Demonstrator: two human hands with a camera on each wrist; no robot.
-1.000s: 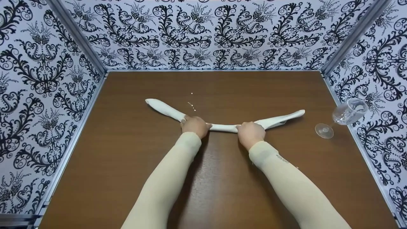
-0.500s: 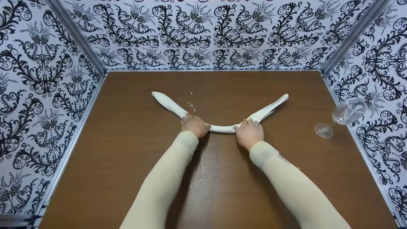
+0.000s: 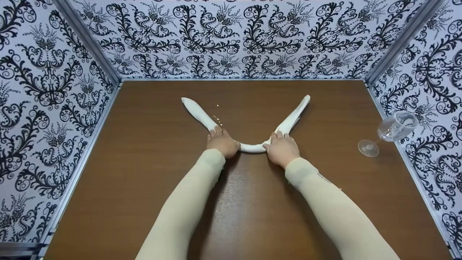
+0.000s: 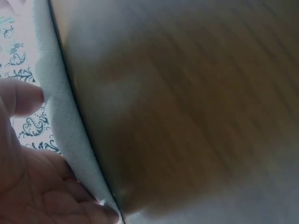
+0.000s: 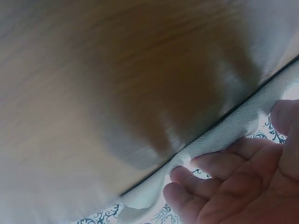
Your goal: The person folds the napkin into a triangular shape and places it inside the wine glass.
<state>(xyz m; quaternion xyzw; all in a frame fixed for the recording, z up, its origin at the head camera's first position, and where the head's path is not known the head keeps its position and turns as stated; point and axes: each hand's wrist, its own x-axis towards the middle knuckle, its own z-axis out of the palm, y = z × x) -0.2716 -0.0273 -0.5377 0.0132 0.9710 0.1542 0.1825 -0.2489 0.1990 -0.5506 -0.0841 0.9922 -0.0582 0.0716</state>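
Observation:
A white cloth [image 3: 252, 148], rolled into a long thin roll, lies on the wooden table in a U shape, its two ends pointing to the back. My left hand [image 3: 221, 143] rests on the left bend of the roll, fingers stretched forward over it and thumb toward the middle. On the right bend lies my right hand [image 3: 282, 148], its fingers also reaching over the roll. In the left wrist view the thumb and fingertips touch the cloth [image 4: 70, 116]. The right wrist view has the fingers nearly straight along the cloth [image 5: 233, 119].
A clear stemmed glass [image 3: 396, 126] lies on its side at the right edge of the table [image 3: 151, 173]. Several small pale crumbs [image 3: 217, 119] lie behind the left hand. Patterned walls [image 3: 223, 39] enclose the table at the back and sides.
Both ends of the roll have swung back and inward, so it bends from a shallow curve into a U. The fingers of both hands stretch further forward; the hands stay nearly in place.

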